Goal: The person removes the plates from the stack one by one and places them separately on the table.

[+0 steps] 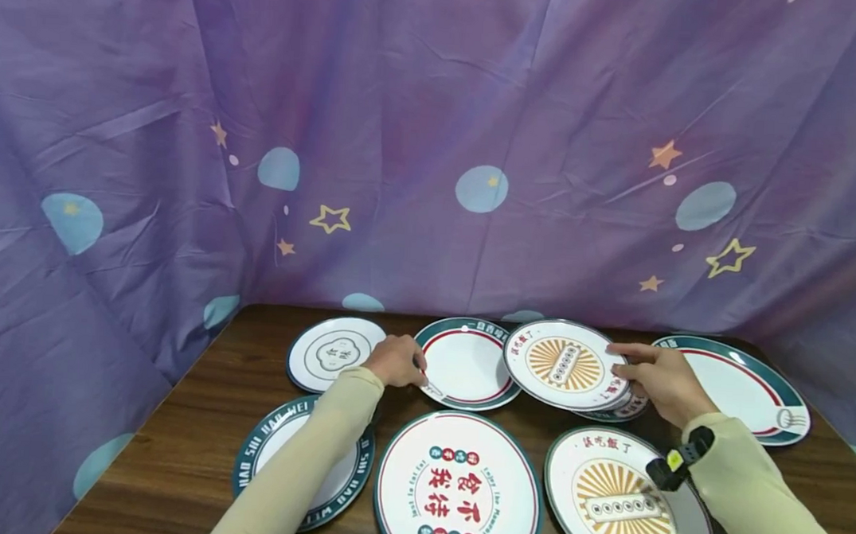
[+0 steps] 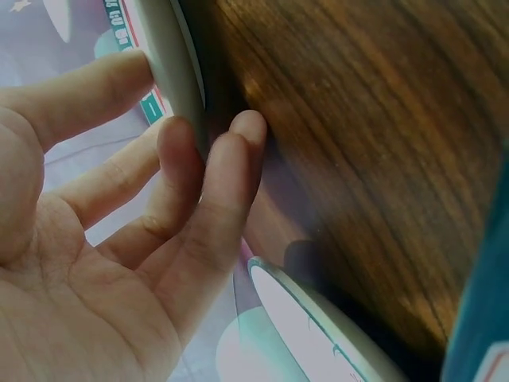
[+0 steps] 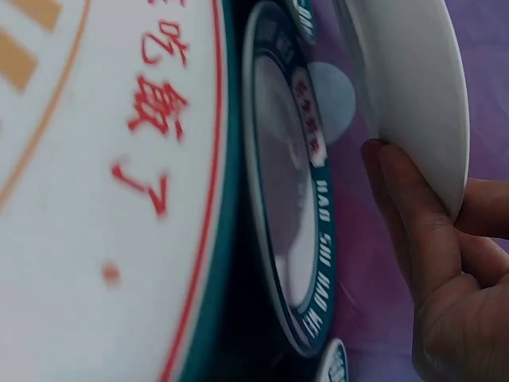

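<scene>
My left hand [image 1: 398, 360] is at the left rim of a white plate [image 1: 466, 368] with a green and red border. In the left wrist view the thumb lies over that plate's rim [image 2: 171, 56], with the bent fingers [image 2: 181, 147] close to its edge. With the thumb and fingers, my right hand [image 1: 663, 381] pinches the right rim of a white plate with an orange sunburst [image 1: 563, 364]. That plate is raised and tilted over a green-rimmed plate with lettering [image 1: 618, 411]. Its white underside [image 3: 421, 87] shows in the right wrist view.
In front lie a blue-green lettered plate [image 1: 247, 458], a plate with red characters [image 1: 457, 491] and a larger sunburst plate [image 1: 626, 499]. A small white plate [image 1: 334, 352] is back left, an oval green-rimmed plate [image 1: 741, 388] back right. A purple curtain [image 1: 405, 138] hangs behind the wooden table [image 1: 140, 461].
</scene>
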### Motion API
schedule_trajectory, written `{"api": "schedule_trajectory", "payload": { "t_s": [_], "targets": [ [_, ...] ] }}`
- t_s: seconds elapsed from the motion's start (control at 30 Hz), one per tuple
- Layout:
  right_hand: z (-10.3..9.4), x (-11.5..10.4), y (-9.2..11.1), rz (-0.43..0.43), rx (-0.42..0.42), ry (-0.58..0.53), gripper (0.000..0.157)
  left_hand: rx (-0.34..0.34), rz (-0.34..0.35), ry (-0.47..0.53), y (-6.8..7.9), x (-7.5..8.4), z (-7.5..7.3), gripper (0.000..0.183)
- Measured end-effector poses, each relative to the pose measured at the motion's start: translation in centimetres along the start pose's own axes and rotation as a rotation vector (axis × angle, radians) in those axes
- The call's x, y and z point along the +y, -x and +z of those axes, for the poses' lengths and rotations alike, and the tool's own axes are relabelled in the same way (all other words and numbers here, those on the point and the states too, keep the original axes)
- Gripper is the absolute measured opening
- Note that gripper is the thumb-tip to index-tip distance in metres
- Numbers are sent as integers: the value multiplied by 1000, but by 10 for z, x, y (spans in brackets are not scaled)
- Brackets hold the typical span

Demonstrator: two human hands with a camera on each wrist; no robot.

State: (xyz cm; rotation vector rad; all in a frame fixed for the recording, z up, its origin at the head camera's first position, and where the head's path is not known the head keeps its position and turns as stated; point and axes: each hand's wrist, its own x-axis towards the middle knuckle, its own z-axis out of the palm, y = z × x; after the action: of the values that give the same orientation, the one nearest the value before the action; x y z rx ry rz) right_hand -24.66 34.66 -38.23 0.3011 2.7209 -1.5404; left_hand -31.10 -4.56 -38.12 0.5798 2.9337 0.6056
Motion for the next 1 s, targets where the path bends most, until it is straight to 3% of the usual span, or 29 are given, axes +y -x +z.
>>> {"api": "schedule_trajectory", "payload": {
  "t_s": [0.37, 0.73, 1.0],
  "targets": [
    [-25, 6, 4, 46, -37, -18, 56, -3, -13, 9, 0, 0, -2, 18],
    [-36, 27, 13, -8, -22, -47, 59, 3, -24, 16, -1, -1, -1, 17],
    [-51, 41, 22, -7, -38, -73, 46, -2, -22, 26, 1, -2, -2, 18]
  ]
}}
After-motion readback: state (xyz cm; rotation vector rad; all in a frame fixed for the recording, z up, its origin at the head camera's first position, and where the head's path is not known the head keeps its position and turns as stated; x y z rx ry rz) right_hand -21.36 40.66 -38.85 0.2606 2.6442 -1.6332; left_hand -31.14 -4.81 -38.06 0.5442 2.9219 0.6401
